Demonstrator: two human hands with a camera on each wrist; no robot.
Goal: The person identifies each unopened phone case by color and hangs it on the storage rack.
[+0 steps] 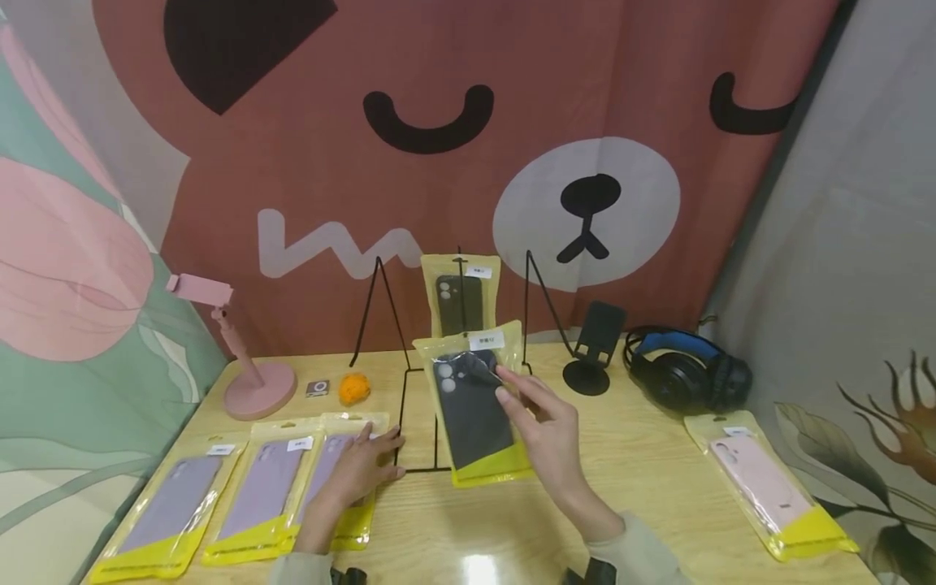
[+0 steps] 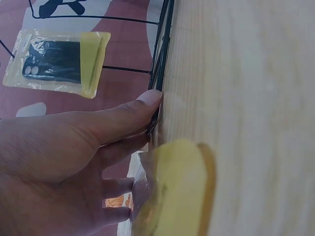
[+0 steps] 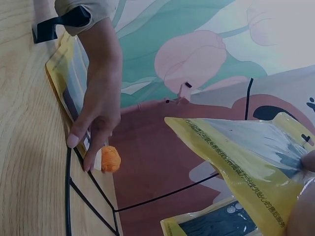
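A clear and yellow bag with a black phone case (image 1: 471, 414) is pinched at its upper right by the thumb and fingers of my right hand (image 1: 548, 435). It hangs tilted in front of the black wire rack (image 1: 402, 414). Behind it, a similar bagged black case (image 1: 459, 305) is on the rack's middle prong. My left hand (image 1: 358, 467) grips the rack's front left base corner between thumb and index finger, seen close in the left wrist view. Its other fingers are by a bagged purple phone case (image 1: 325, 471).
Two more bagged purple cases (image 1: 259, 487) lie at the left. Behind them are a pink stand (image 1: 259, 392), a small square player (image 1: 318, 388) and an orange ball (image 1: 354, 388). Rightward are a black phone stand (image 1: 598, 337), headphones (image 1: 687, 374) and a bagged pink case (image 1: 764, 479).
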